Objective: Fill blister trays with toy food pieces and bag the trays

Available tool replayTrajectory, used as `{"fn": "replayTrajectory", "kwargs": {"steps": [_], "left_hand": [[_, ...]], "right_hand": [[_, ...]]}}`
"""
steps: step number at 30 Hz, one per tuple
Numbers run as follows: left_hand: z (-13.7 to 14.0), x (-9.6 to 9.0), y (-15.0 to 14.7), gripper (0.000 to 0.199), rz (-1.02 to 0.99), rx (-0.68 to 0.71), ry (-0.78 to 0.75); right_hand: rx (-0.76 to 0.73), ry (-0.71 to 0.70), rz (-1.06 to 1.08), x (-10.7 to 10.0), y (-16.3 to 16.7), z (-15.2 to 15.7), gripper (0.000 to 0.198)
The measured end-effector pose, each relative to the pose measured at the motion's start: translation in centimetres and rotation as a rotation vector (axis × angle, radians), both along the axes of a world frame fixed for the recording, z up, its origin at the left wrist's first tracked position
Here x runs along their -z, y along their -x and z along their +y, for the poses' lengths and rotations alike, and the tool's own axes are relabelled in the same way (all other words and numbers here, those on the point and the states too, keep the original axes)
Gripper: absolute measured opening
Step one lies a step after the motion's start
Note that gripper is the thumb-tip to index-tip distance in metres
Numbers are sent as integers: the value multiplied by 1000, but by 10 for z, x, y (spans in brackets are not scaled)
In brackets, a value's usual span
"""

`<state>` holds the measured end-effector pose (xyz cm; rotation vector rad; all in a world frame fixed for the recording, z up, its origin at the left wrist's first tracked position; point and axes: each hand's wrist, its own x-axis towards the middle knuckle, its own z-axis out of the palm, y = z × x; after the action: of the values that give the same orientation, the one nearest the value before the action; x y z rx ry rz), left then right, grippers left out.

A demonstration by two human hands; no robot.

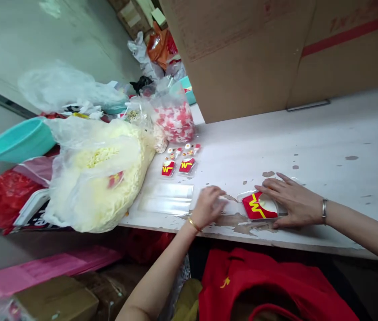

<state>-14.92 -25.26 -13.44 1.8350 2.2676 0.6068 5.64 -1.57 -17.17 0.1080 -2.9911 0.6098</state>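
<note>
A clear plastic packet with a red and yellow fries-box-shaped piece lies on the white table. My right hand rests over its right end, fingers stretched out and spread, touching the packet. To the left of it, my left hand is just above the table, slightly blurred, its fingers loosely bent and apart with nothing visible between them. Clear flat plastic bags lie beside my left hand. Beyond them are two small packets, a left one and a right one, each with a red and yellow piece, near several tiny food-shaped pieces.
A large bag of pale yellow pieces covers the table's left end. Behind it stands a bag of pink and white pieces. A big cardboard box borders the back. A turquoise basin is at far left, and the table's front edge runs close by.
</note>
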Motion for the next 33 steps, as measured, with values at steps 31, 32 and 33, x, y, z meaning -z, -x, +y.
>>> {"fn": "replayTrajectory", "kwargs": {"steps": [31, 32, 33], "left_hand": [[8, 13, -17, 24, -234, 56, -56], [8, 9, -21, 26, -181, 51, -45], [7, 6, -24, 33, -133, 48, -32]], "right_hand": [[37, -141, -176, -39, 11, -82, 97], [47, -142, -180, -38, 11, -82, 96], [60, -141, -181, -37, 11, -82, 94]]}}
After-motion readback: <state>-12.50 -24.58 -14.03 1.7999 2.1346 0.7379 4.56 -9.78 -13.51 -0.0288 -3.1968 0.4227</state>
